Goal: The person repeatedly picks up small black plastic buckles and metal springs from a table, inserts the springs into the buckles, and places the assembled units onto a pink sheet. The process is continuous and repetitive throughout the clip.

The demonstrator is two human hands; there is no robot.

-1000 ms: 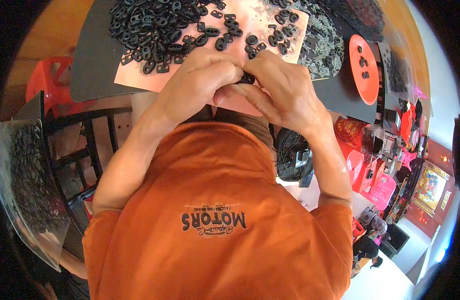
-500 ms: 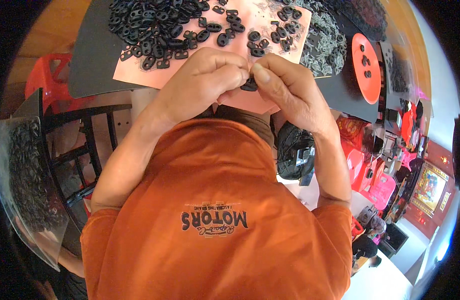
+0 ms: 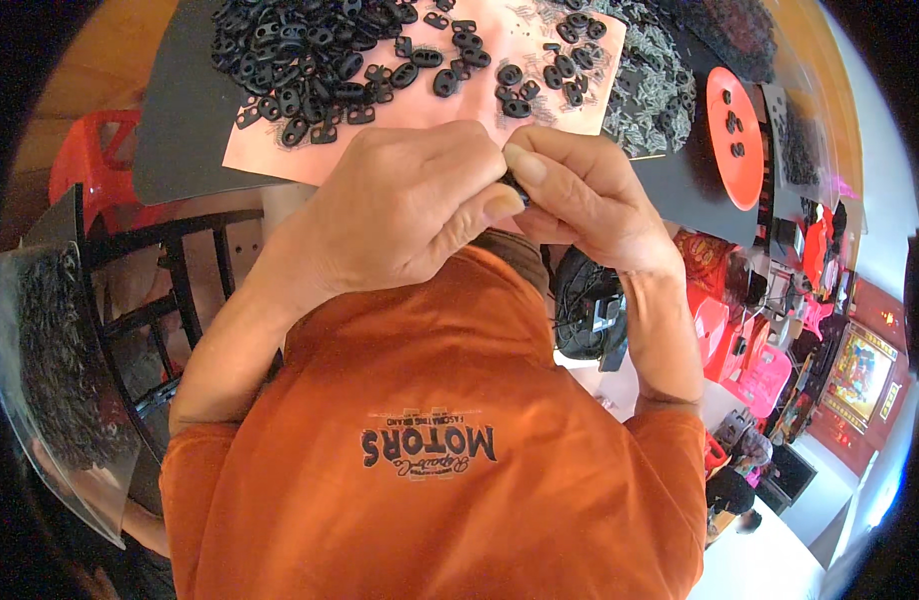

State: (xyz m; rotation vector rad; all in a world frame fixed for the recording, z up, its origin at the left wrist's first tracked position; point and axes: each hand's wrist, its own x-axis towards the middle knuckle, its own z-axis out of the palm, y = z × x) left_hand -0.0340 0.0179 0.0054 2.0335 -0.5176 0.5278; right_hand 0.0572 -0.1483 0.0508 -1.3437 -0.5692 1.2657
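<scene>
My left hand [image 3: 405, 205] and my right hand [image 3: 585, 195] meet at the near edge of a pink sheet [image 3: 540, 45], fingertips pressed together. Between them I pinch a small black plastic part [image 3: 517, 188], mostly hidden by the fingers. A heap of similar black oval parts with two holes [image 3: 310, 50] lies on the pink sheet just beyond my hands, with more scattered ones [image 3: 520, 85] to the right. My orange shirt [image 3: 440, 440] fills the lower part of the view.
A pile of small grey metal pieces [image 3: 650, 85] lies right of the pink sheet on a dark mat [image 3: 175, 120]. An orange-red disc [image 3: 735, 135] with black parts sits further right. A clear bag of dark rings [image 3: 55, 360] hangs at left beside a black frame and red stool [image 3: 90, 160].
Both hands have drawn closer to me and slightly down from the sheet, still pressed together on the small black part.
</scene>
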